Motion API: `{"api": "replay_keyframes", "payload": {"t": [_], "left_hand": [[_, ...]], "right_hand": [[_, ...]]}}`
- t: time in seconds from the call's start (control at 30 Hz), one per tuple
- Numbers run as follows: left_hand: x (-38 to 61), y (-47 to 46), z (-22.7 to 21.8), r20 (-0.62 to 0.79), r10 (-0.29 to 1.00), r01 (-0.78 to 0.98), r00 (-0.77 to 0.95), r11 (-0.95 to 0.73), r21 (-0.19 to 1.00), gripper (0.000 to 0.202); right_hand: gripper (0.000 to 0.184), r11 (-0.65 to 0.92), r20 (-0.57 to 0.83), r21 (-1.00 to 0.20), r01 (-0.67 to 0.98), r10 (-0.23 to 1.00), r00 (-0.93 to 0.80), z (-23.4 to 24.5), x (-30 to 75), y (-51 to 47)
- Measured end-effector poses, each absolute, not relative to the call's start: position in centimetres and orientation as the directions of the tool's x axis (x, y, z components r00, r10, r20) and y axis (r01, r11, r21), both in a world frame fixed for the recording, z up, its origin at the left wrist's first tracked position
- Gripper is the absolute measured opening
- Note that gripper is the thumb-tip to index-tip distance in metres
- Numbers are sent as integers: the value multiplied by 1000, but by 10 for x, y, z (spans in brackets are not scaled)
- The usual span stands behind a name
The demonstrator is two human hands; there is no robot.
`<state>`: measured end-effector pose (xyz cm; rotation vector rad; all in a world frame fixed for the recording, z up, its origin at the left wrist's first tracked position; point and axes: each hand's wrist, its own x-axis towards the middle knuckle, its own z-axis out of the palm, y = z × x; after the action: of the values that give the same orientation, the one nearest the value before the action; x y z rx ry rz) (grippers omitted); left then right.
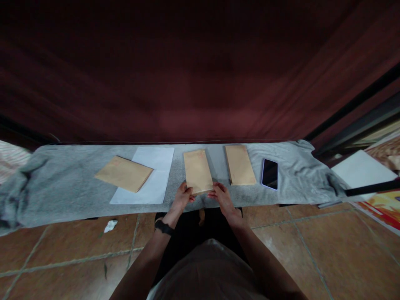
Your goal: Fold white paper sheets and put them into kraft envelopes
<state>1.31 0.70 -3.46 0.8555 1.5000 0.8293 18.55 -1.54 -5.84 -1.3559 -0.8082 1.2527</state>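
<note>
Fingers of left hand [182,199] and right hand [223,199] pinch, I see, the middle envelope [198,170] by near corners, its length toward far edge of grey cloth [75,187].

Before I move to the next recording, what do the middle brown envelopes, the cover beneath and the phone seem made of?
Envelopes: matte paper, probably kraft, judging by the flat tan surface and straight edges.
Cover: soft fabric, perhaps fleece, from its wrinkles and dull, mottled grey.
Phone: smooth, dark front, likely glass; lilac edge possibly plastic or silicone.
</note>
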Motion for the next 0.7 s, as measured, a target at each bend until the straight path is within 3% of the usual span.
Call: {"api": "replay_keyframes", "payload": {"t": [0.13, 0.27, 0.37, 0.43, 0.53, 0.6, 0.7], "left_hand": [[9, 11, -39, -478, 873, 180, -99, 488, 854, 14], [7, 11, -41, -460, 878, 302, -133, 478, 825, 25], [7, 6, -38, -416, 894, 420, -166, 446, 790, 38], [9, -1, -34, -310, 935, 651, -171, 343, 677, 44], [13, -12, -28, -94, 994, 949, -61, 87, 303, 43], [17, -16, -27, 0, 999, 987, 36, -35, 155, 44], [23, -14, -34, 71, 955, 951, 286, -293, 104, 55]], "right_hand": [[33, -218, -211, -976, 8, 951, 227, -67, 189, -5], [19, -199, -159, -969, 149, 957, 242, -69, 191, -4], [24, -99, 13, -877, 470, 973, 230, -68, 190, -11], [31, 44, 187, -685, 728, 975, 118, -69, 189, -16], [36, 243, 317, -468, 849, 944, -95, -73, 189, -21], [37, 306, 334, -427, 851, 928, -166, -77, 189, -23], [40, 327, 337, -398, 857, 921, -195, -82, 189, -24]]}}
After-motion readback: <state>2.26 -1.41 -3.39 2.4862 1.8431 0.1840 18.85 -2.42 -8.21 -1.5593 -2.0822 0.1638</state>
